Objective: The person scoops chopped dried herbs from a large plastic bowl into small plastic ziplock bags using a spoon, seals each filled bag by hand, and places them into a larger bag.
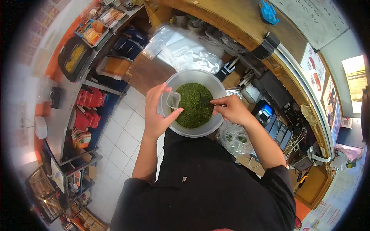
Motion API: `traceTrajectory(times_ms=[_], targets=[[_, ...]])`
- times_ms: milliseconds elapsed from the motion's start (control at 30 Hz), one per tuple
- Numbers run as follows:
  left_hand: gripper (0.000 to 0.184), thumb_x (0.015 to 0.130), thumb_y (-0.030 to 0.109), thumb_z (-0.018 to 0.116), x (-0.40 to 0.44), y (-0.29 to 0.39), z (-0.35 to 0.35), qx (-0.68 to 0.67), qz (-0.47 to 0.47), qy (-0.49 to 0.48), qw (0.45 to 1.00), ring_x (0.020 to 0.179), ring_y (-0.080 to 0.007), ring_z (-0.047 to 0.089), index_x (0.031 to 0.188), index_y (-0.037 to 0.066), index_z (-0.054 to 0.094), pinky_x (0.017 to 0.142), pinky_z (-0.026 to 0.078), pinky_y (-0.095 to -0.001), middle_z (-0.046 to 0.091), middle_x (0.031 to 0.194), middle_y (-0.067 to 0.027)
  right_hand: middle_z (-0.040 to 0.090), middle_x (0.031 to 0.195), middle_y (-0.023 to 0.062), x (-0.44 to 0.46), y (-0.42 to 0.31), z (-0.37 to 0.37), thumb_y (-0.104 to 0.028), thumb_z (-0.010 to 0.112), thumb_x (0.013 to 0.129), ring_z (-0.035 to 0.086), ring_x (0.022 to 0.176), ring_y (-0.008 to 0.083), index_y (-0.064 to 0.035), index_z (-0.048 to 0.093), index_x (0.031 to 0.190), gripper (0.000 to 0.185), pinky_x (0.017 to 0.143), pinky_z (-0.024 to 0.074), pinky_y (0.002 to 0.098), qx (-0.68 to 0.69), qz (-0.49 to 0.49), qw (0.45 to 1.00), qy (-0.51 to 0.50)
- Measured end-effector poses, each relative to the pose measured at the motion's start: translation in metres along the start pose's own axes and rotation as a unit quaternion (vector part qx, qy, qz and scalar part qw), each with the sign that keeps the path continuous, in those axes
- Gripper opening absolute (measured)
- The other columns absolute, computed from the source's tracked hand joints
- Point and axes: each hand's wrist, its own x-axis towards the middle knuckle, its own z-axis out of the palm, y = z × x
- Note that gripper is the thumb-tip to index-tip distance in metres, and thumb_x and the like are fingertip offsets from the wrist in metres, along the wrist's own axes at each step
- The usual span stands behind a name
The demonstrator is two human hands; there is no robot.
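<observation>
A large translucent plastic tub [221,90] holds a heap of finely chopped green herbs [192,111]. Over the tub's left side, my left hand [156,109] grips a small clear plastic cup [174,100] between thumb and fingers, its mouth tilted toward the herbs. On the right side, my right hand [230,109] pinches the handle of a dark spoon [202,101], whose bowl end rests in the herbs. The spoon's tip is partly hidden among the green bits.
Right of the tub lies a clear plastic bag [233,138] with some green inside. Clear plastic bags [189,54] are piled behind it. A card terminal [266,110] and tangled cables [296,134] sit at right. Shelves with red packets [90,96] stand left, beyond the white tiled floor [121,142].
</observation>
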Motion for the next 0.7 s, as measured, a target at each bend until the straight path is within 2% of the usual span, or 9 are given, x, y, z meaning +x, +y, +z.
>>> traceTrajectory(times_ms=[133,200,400,533,600,633,700], targets=[[0.089,0.066,0.010,0.087,0.003,0.009,0.021,0.055,-0.012,-0.022,0.998,0.122,-0.0294,0.052,0.145,0.006,0.047,0.107,0.038,-0.0419,0.063,0.123,-0.0108,0.075,0.082,0.0075,-0.016,-0.006,-0.010,-0.011,0.063,0.087,0.062,0.066,0.0132,0.0003,0.070,0.120,0.036,0.066,0.0510,0.0300,0.050,0.005,0.998,0.030],[0.087,0.067,0.012,0.087,0.004,0.010,0.035,0.112,-0.021,-0.026,0.993,0.122,-0.0322,0.050,0.144,0.004,0.047,0.104,0.040,-0.0453,0.064,0.120,-0.0097,0.074,0.084,0.0082,-0.020,-0.002,-0.011,-0.011,0.065,0.087,0.058,0.065,0.0124,-0.0024,0.071,0.120,0.034,0.064,0.0488,0.0298,0.038,-0.057,0.995,0.079],[0.092,0.068,0.013,0.087,0.004,0.011,0.063,0.091,-0.058,-0.011,0.994,0.118,-0.0313,0.052,0.147,0.006,0.043,0.103,0.040,-0.0461,0.063,0.120,-0.0102,0.072,0.094,0.0110,-0.023,0.007,0.000,-0.012,0.071,0.087,0.053,0.066,0.0124,-0.0113,0.072,0.121,0.033,0.064,0.0469,0.0306,0.006,-0.166,0.976,0.141],[0.092,0.067,0.012,0.087,0.005,0.009,0.065,0.092,-0.039,-0.008,0.995,0.116,-0.0308,0.052,0.147,0.005,0.043,0.101,0.040,-0.0455,0.063,0.118,-0.0111,0.074,0.102,0.0083,-0.028,0.002,0.000,-0.005,0.070,0.089,0.058,0.076,0.0097,-0.0085,0.073,0.120,0.031,0.070,0.0482,0.0267,0.025,-0.142,0.972,0.186],[0.092,0.067,0.012,0.087,0.005,0.010,0.064,0.124,0.011,0.028,0.992,0.114,-0.0329,0.054,0.147,0.002,0.043,0.101,0.041,-0.0451,0.064,0.117,-0.0113,0.071,0.099,0.0112,-0.026,0.009,-0.001,-0.014,0.071,0.088,0.062,0.076,0.0179,-0.0108,0.072,0.122,0.034,0.073,0.0504,0.0319,0.013,-0.102,0.975,0.196],[0.092,0.067,0.012,0.087,0.001,0.011,0.064,0.125,0.010,0.027,0.992,0.114,-0.0329,0.054,0.147,0.002,0.043,0.101,0.041,-0.0451,0.064,0.117,-0.0113,0.071,0.099,0.0112,-0.026,0.013,0.003,-0.014,0.071,0.088,0.062,0.076,0.0179,-0.0108,0.072,0.122,0.034,0.073,0.0504,0.0319,0.014,-0.102,0.975,0.195],[0.091,0.067,0.011,0.088,0.002,0.009,0.066,0.112,0.010,0.057,0.992,0.110,-0.0320,0.057,0.146,0.002,0.043,0.098,0.044,-0.0441,0.063,0.117,-0.0129,0.070,0.111,0.0126,-0.022,0.015,0.010,-0.013,0.075,0.087,0.067,0.095,0.0198,-0.0043,0.071,0.120,0.034,0.082,0.0516,0.0308,-0.033,-0.087,0.988,0.126]])
